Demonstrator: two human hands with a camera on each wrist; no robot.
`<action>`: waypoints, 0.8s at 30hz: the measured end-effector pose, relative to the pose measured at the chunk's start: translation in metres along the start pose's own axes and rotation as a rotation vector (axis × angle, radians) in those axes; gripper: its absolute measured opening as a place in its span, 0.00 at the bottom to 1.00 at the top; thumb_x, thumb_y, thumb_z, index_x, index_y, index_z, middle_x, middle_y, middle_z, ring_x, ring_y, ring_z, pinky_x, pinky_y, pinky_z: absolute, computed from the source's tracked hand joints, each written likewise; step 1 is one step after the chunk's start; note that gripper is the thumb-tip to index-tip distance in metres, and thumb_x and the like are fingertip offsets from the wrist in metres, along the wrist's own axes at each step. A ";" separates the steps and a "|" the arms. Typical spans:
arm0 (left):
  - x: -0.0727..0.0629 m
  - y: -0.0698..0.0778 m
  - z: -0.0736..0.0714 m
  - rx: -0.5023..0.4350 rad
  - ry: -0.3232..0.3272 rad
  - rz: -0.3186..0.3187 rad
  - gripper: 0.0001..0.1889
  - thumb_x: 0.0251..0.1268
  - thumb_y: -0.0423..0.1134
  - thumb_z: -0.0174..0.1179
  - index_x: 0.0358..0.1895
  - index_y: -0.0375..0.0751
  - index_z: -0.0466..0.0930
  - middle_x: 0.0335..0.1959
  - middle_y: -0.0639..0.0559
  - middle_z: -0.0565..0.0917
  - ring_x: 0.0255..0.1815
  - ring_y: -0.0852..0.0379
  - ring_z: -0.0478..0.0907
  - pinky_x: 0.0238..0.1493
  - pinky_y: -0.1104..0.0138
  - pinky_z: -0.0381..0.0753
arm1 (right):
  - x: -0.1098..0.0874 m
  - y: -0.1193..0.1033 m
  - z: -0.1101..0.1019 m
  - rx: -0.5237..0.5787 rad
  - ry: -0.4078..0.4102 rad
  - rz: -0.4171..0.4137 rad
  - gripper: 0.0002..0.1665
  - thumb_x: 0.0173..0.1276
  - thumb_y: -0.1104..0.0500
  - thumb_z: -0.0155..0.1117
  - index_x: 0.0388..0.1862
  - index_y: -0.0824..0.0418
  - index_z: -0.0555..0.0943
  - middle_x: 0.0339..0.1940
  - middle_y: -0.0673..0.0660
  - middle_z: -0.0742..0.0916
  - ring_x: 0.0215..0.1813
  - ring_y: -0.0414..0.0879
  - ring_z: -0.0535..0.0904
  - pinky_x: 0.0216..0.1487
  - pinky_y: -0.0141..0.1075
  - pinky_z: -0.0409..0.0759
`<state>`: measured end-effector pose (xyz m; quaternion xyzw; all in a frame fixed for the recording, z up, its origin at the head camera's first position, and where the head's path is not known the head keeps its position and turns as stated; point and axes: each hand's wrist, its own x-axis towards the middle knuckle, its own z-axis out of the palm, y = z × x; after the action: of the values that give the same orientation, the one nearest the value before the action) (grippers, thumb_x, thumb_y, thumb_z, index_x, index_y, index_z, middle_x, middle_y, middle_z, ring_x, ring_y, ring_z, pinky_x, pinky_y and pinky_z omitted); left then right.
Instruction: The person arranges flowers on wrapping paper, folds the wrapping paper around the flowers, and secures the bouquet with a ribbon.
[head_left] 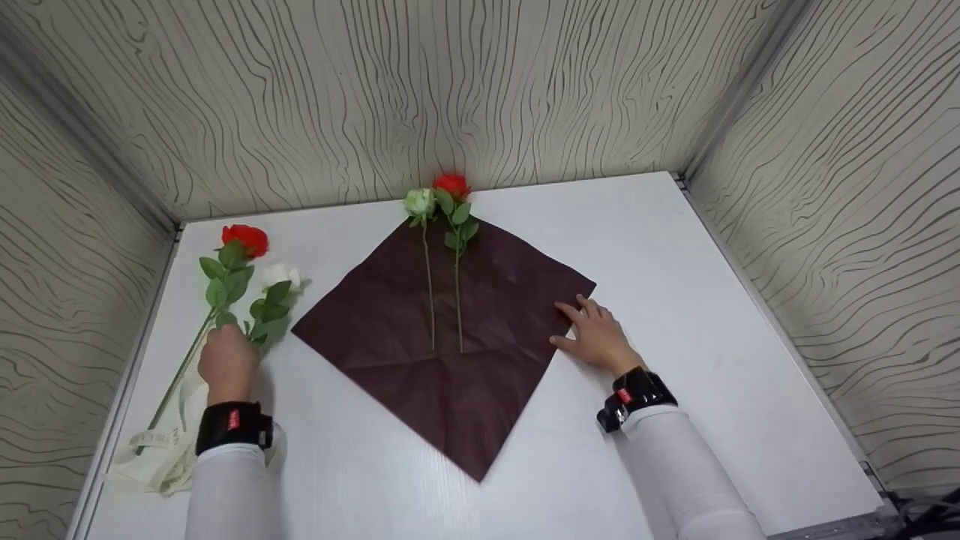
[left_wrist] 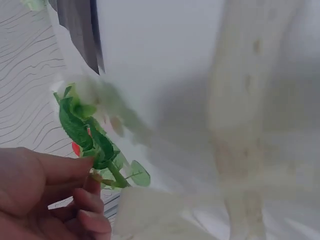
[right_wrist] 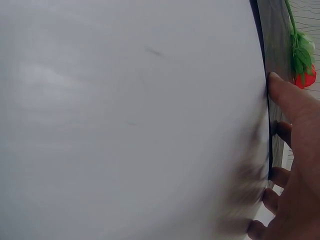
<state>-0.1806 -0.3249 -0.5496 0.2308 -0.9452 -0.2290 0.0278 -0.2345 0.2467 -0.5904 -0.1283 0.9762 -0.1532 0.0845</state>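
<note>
My left hand (head_left: 229, 360) pinches a white rose (head_left: 281, 276) by its leafy stem, at the left of the table. In the left wrist view, thumb and fingers meet at the stem beside green leaves (left_wrist: 75, 122); the bloom is blurred. On the dark maroon wrapping paper (head_left: 382, 300) lie a pale green-white rose (head_left: 418, 203) and a red rose (head_left: 451, 185), stems side by side, blooms past the top corner. My right hand (head_left: 596, 337) rests with spread fingers on the paper's right edge. In the right wrist view, fingertips (right_wrist: 276, 82) touch that edge.
Another red rose (head_left: 246, 240) lies at the far left, its long stem running toward a pale ribbon-like bundle (head_left: 169, 465). Under everything is a white table (head_left: 720, 360). Wood-patterned panels (head_left: 420, 90) enclose its back and sides.
</note>
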 end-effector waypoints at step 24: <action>0.000 -0.011 0.015 0.072 0.014 0.045 0.12 0.65 0.22 0.45 0.38 0.21 0.79 0.37 0.20 0.79 0.36 0.24 0.78 0.29 0.39 0.75 | 0.000 -0.001 -0.002 0.017 -0.005 0.007 0.41 0.67 0.40 0.63 0.75 0.53 0.65 0.75 0.70 0.60 0.71 0.74 0.55 0.65 0.66 0.57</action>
<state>-0.1784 -0.3272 -0.5680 0.2118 -0.9577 -0.1923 0.0315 -0.2342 0.2462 -0.5882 -0.1246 0.9751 -0.1608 0.0883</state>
